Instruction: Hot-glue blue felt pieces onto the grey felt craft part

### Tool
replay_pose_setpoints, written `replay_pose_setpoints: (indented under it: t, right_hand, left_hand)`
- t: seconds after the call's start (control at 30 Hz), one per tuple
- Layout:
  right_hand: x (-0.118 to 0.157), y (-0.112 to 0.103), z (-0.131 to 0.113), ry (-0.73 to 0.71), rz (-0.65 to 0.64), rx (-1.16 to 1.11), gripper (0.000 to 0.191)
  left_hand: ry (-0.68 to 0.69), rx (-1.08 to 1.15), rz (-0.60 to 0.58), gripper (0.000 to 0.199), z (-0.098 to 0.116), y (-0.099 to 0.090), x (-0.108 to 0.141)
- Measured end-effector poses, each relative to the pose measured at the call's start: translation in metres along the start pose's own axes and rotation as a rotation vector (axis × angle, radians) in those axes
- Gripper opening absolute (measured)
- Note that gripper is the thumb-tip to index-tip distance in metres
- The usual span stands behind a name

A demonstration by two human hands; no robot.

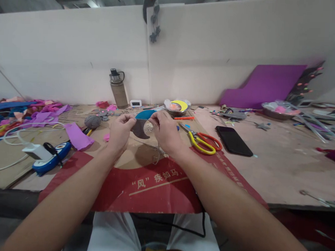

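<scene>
A dark grey felt crescent is held up above the table, its hollow side facing right. My left hand pinches its left end between thumb and fingers. My right hand is closed at the crescent's upper right tip, the fingertips pressed together. Just behind the crescent shows a blue felt piece; whether it is held or lies on the table I cannot tell. A thin pale thread hangs below my right hand.
Scissors with yellow and red handles and a black phone lie to the right. A grey yarn ball, a bottle and a blue power strip are on the left. A bowl stands behind my hands.
</scene>
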State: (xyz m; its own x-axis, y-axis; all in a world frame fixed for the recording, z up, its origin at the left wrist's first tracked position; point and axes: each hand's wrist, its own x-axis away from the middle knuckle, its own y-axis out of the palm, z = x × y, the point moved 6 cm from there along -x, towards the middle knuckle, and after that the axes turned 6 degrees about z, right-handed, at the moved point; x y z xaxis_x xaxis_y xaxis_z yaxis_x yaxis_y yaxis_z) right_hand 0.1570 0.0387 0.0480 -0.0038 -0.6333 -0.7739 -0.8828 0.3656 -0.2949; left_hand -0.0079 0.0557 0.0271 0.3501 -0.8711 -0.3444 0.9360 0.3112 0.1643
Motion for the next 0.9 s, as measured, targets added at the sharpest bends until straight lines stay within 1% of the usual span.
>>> replay_pose_setpoints:
  t: [0.07,0.17,0.23,0.3,0.37,0.4,0.43,0.47,0.57,0.63,0.77,0.9]
  right_hand:
    - [0.001,0.001,-0.001,-0.012,-0.015,0.018,0.013]
    - [0.005,0.005,0.002,0.082,-0.019,-0.029,0.015]
    - [0.01,0.013,0.009,0.22,-0.043,-0.141,0.015]
    - [0.016,0.025,0.018,0.411,-0.096,-0.332,0.015]
    - [0.022,0.034,0.024,0.576,-0.139,-0.495,0.014]
    - [0.024,0.035,0.025,0.617,-0.147,-0.527,0.014]
    - [0.023,0.033,0.024,0.617,-0.149,-0.52,0.014]
    - [0.021,0.03,0.022,0.578,-0.149,-0.486,0.013]
    - [0.013,0.014,0.012,0.373,-0.122,-0.308,0.011]
    - [0.009,0.003,0.008,0.294,-0.062,-0.207,0.01]
    - [0.008,-0.006,0.011,0.307,0.056,-0.149,0.014]
    - [0.009,-0.004,0.02,0.374,0.098,-0.201,0.016]
  left_hand:
    - [-0.022,0.014,-0.004,0.014,-0.001,0.0,0.0]
    - [0.03,-0.002,-0.007,0.011,0.003,-0.001,0.0]
    - [0.115,-0.07,-0.002,0.007,0.008,-0.002,0.001]
    - [0.204,-0.184,0.009,0.004,0.015,-0.003,0.003]
    - [0.253,-0.292,0.019,0.003,0.021,-0.003,0.006]
    - [0.256,-0.325,0.02,0.003,0.022,-0.003,0.007]
    - [0.248,-0.34,0.019,0.003,0.023,-0.004,0.008]
    - [0.233,-0.341,0.017,0.003,0.023,-0.004,0.008]
    - [0.163,-0.268,0.011,0.006,0.019,-0.004,0.007]
    - [0.094,-0.193,-0.002,0.01,0.014,-0.003,0.007]
    - [-0.074,-0.063,-0.075,0.019,0.006,0.004,0.011]
    - [-0.174,0.044,-0.124,0.02,0.004,0.01,0.016]
